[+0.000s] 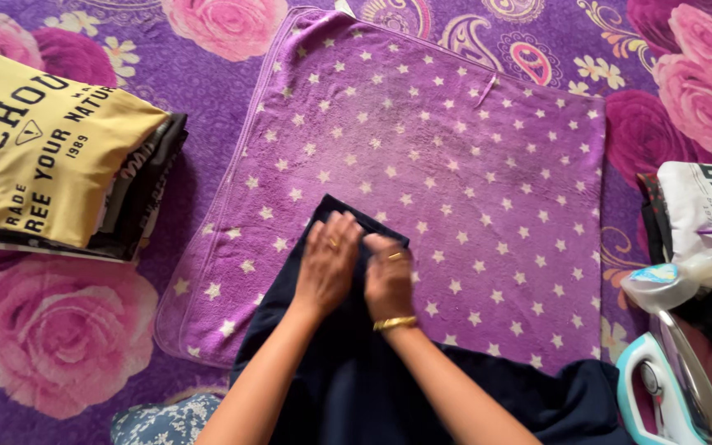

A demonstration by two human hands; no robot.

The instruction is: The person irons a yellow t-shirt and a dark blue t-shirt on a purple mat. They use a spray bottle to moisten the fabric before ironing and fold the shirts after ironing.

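A dark navy garment (356, 387) lies over the near part of a purple towel with white stars (455, 165). My left hand (327, 262) rests flat on the garment's far corner, fingers together, a ring on one finger. Close beside it, my right hand (389, 278) presses on the same corner, with a ring and a gold bangle at the wrist. Both palms face down on the cloth, and neither hand closes around anything.
A stack of folded clothes topped by a yellow printed shirt (43, 148) sits at the left. At the right lie a white printed garment (702, 206), a clear spray bottle (686, 276) and a teal and white iron (669, 387). Beneath everything is a purple floral sheet (59, 330).
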